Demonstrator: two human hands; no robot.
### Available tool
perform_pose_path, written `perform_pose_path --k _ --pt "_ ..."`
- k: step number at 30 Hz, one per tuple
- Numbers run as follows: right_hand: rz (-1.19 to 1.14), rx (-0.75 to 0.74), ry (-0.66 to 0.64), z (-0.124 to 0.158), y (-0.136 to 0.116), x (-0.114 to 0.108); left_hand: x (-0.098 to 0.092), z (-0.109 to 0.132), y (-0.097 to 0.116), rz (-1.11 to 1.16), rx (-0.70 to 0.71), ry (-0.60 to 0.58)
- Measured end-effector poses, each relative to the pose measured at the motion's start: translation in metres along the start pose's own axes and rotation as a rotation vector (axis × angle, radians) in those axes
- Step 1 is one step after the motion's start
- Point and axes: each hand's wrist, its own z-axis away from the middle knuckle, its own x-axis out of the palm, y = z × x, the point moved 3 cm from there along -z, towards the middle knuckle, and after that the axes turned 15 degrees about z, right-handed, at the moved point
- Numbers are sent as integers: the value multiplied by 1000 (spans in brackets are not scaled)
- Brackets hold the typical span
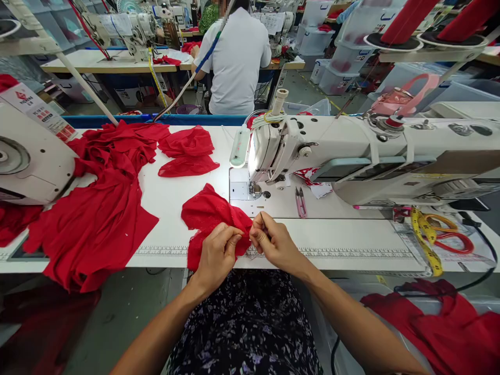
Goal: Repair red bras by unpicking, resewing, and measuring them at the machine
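A piece of red fabric lies at the table's front edge, its right end drawn up between my hands. My left hand pinches this end between thumb and fingers. Close beside it, my right hand is also closed, with thumb and fingertips together at the fabric's tip; what exactly sits in this pinch is too small to make out. Just beyond my hands stands a white sewing machine, its presser foot above the metal plate. Pink thread snips rest on the machine bed.
A large heap of red fabric covers the left side, with a smaller red piece behind. Orange-handled scissors and a yellow tape measure lie right. A bin with red fabric stands below. A person in white sits ahead.
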Motion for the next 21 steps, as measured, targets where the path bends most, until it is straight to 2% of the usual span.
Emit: perform_pose_path --k 2,4,7,10,13,16,18,21 --pt "288 -68 78 3 4 -5 1 3 1 -37 53 -13" --pt "496 -67 195 4 14 -17 -1 6 2 -81 106 0" --pt "519 26 306 8 30 -38 -7 9 0 -114 152 39" --pt "417 -10 253 12 30 -42 -11 11 0 -95 167 47" --pt "369 -166 96 13 17 -29 -11 10 2 -87 183 52" --pt "458 -264 24 11 8 -13 -9 10 5 -105 206 28" --pt "574 -310 48 10 7 -7 -8 12 5 -151 243 20" --pt "725 -388 169 11 6 -3 -7 18 1 -302 371 54"
